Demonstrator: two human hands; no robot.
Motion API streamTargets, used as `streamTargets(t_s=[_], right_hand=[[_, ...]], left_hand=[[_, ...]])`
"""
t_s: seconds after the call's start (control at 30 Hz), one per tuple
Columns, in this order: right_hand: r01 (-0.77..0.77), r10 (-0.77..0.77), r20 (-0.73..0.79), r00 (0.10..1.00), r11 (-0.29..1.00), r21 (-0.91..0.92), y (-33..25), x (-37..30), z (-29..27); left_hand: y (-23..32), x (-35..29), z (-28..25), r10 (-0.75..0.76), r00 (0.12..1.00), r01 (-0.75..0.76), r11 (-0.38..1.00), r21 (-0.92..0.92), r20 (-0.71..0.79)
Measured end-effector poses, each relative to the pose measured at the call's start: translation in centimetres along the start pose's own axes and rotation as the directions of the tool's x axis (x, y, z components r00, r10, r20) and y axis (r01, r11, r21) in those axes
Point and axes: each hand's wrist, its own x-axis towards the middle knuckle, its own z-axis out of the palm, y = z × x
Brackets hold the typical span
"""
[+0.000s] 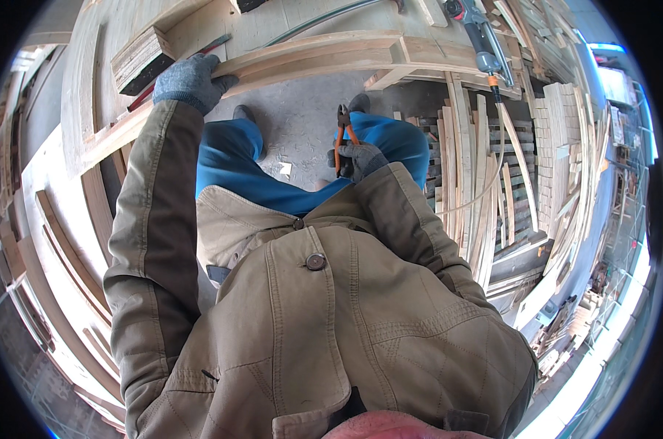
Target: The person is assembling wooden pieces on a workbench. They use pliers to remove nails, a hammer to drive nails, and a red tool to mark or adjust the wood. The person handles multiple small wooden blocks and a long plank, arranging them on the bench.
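My right hand [362,159], in a grey glove, is closed around the handles of orange-handled pliers [351,134]. Their dark jaws point away from me, above my blue-trousered legs. My left hand [188,82], gloved in grey too, grips the near rail of a long pale wooden frame [317,55], with fingers and thumb over the rail. Beside that hand a thin red bar-like tool [142,96] passes behind it, its dark tip [218,42] showing beyond. A thick layered wood block [142,60] lies just left of the hand.
On the far right of the work surface sits a grey-and-red power tool [481,40] with a hose [501,132] hanging from it. A curved metal bar [317,25] lies across the back. Stacked wood strips [467,161] stand to the right, and long boards [75,256] to the left.
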Motion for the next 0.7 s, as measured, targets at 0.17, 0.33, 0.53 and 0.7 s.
streamTargets(t_s=[0.17,0.33,0.53,0.7], right_hand=[[0.003,-0.003,-0.002,1.0,1.0,0.01,0.1,0.2,-0.3],[-0.008,0.008,0.016,1.0,1.0,-0.015,0.1,0.5,-0.3],[0.014,-0.014,-0.017,1.0,1.0,0.013,0.3,0.4,-0.2],[0.011,-0.011,0.005,1.0,1.0,0.023,0.2,0.2,-0.1]], left_hand=[[0.4,0.0,-0.5,-0.027,0.999,0.026,0.999,0.036,0.047],[0.8,-0.1,-1.1,-0.05,0.995,0.048,0.998,0.029,0.086],[0.5,-0.1,-0.5,-0.027,0.999,0.026,1.0,0.015,0.023],[0.3,-0.2,-0.2,-0.015,1.0,0.015,1.0,0.016,-0.005]])
